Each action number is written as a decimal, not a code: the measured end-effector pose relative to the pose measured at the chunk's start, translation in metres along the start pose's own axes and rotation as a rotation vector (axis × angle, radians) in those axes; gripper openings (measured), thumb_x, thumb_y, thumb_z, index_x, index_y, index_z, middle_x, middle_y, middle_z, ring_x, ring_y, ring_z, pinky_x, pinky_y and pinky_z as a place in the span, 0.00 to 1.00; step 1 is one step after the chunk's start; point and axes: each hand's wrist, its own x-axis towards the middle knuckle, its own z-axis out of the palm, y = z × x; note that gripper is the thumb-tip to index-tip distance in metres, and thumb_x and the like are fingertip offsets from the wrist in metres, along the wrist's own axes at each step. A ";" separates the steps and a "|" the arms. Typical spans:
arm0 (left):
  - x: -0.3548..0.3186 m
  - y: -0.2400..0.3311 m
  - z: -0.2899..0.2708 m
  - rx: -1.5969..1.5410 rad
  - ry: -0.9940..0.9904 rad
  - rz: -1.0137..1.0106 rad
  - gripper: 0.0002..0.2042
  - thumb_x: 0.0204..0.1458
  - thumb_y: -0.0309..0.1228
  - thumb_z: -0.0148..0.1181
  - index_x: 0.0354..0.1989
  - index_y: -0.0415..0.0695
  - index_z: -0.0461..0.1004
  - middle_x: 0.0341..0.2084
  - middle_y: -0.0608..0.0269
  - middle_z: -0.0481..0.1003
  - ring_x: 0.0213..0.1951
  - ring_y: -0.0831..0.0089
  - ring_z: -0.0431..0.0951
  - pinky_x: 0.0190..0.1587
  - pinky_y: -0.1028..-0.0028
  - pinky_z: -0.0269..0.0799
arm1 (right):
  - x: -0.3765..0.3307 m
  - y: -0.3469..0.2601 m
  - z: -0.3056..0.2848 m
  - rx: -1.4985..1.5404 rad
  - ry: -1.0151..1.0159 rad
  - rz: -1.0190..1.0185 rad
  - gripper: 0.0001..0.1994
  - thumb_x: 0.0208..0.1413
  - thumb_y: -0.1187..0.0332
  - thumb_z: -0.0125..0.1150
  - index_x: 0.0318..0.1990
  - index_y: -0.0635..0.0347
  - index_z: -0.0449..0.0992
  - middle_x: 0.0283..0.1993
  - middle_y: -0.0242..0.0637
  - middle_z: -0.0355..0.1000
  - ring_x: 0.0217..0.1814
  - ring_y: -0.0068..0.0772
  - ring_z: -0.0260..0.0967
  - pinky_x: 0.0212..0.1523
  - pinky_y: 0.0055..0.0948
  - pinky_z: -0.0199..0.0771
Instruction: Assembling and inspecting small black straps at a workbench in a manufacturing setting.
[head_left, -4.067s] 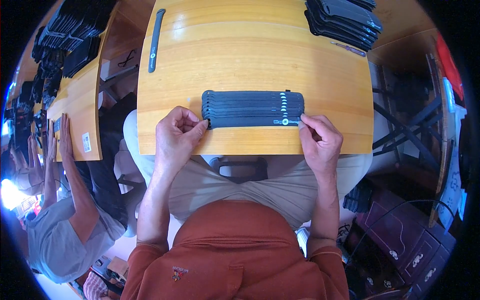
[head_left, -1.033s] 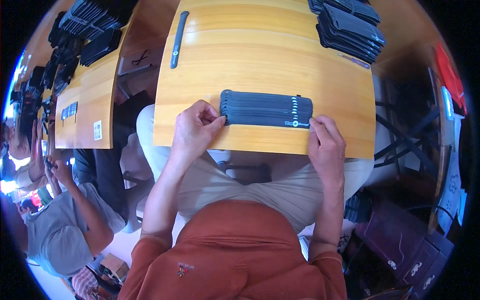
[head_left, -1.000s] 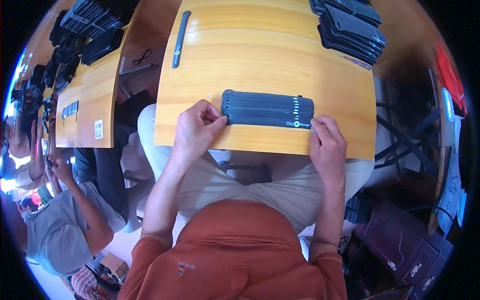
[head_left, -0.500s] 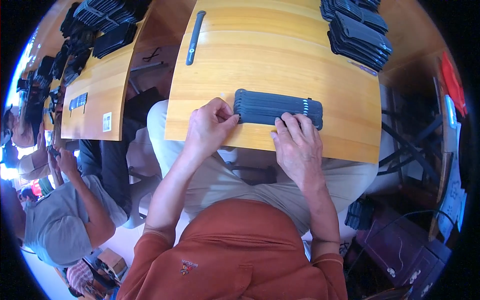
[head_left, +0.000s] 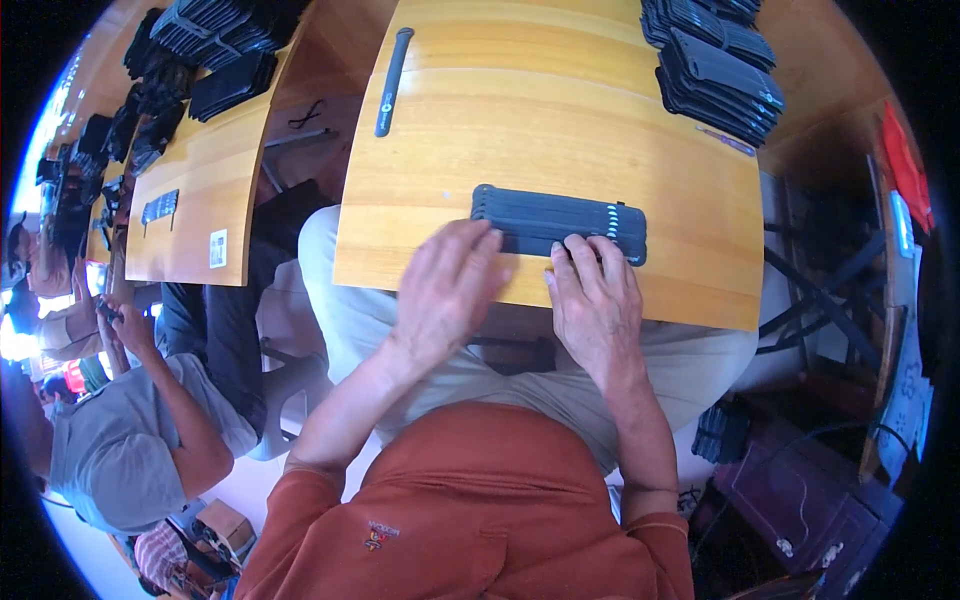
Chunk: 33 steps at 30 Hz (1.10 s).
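Observation:
A flat row of dark grey strap-like strips [head_left: 550,212], with light marks near the right end, lies side by side close to the table's near edge. My right hand [head_left: 597,300] rests its fingertips on the strips' near right edge, fingers spread and holding nothing. At the near left end is my left hand [head_left: 448,285], slightly blurred, its fingers stretched toward the strips and the thumb apart. Its fingertips partly cover that corner, so I cannot tell whether they touch. A single dark strip [head_left: 394,84] of similar look lies at the table's far left.
Stacks of dark strips [head_left: 720,85] stand at the table's far right, beside a thin screwdriver-like tool [head_left: 726,141]. Across a gap to the left, another wooden table [head_left: 205,170] bears more dark bundles [head_left: 232,85]. A person in a grey shirt [head_left: 125,440] sits there.
My left hand has lifted from its pinch at the strips' near left corner and moved slightly right, its fingers opening. My right hand stays on the near right edge.

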 end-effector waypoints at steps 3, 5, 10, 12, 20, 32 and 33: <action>-0.017 0.007 0.012 0.058 -0.165 0.141 0.33 0.54 0.45 0.68 0.64 0.36 0.70 0.67 0.46 0.67 0.71 0.52 0.64 0.72 0.50 0.56 | -0.002 -0.001 0.001 -0.009 -0.003 0.015 0.15 0.56 0.67 0.66 0.47 0.67 0.82 0.53 0.41 0.74 0.59 0.46 0.68 0.60 0.44 0.72; -0.023 0.009 0.017 0.146 -0.254 0.155 0.34 0.59 0.52 0.59 0.64 0.36 0.70 0.70 0.47 0.64 0.74 0.56 0.58 0.75 0.50 0.48 | -0.003 -0.001 0.001 -0.012 0.002 0.013 0.15 0.56 0.67 0.66 0.48 0.68 0.81 0.54 0.41 0.74 0.59 0.46 0.68 0.60 0.45 0.72; -0.023 0.008 0.019 0.152 -0.265 0.159 0.35 0.59 0.53 0.58 0.66 0.36 0.68 0.71 0.47 0.62 0.75 0.56 0.57 0.75 0.49 0.45 | 0.000 -0.002 -0.002 -0.030 -0.039 0.013 0.17 0.56 0.65 0.66 0.50 0.66 0.81 0.56 0.41 0.73 0.60 0.47 0.67 0.62 0.46 0.70; -0.023 0.007 0.019 0.169 -0.260 0.165 0.34 0.59 0.52 0.58 0.65 0.36 0.69 0.71 0.47 0.62 0.75 0.56 0.57 0.75 0.49 0.45 | 0.002 -0.005 -0.002 -0.031 -0.069 0.023 0.18 0.56 0.65 0.66 0.51 0.66 0.80 0.58 0.42 0.73 0.63 0.48 0.67 0.64 0.46 0.69; -0.022 -0.001 0.011 0.140 -0.277 0.165 0.32 0.60 0.50 0.58 0.66 0.40 0.69 0.71 0.53 0.64 0.75 0.60 0.58 0.76 0.50 0.45 | -0.016 0.011 0.004 0.096 -0.159 0.062 0.33 0.55 0.58 0.70 0.66 0.61 0.70 0.74 0.42 0.62 0.80 0.47 0.52 0.77 0.53 0.51; -0.020 -0.048 -0.015 -0.048 -0.107 0.050 0.27 0.58 0.40 0.65 0.62 0.35 0.72 0.64 0.49 0.72 0.65 0.54 0.72 0.68 0.57 0.64 | -0.039 0.037 -0.002 0.010 -0.124 0.111 0.35 0.56 0.59 0.69 0.69 0.62 0.66 0.76 0.44 0.60 0.80 0.50 0.51 0.77 0.54 0.50; -0.016 -0.055 -0.017 -0.075 -0.025 -0.023 0.26 0.57 0.36 0.67 0.60 0.34 0.73 0.61 0.47 0.74 0.62 0.52 0.75 0.65 0.58 0.70 | -0.038 0.037 -0.001 0.011 -0.120 0.106 0.35 0.55 0.59 0.69 0.69 0.62 0.66 0.76 0.44 0.59 0.80 0.50 0.51 0.77 0.54 0.50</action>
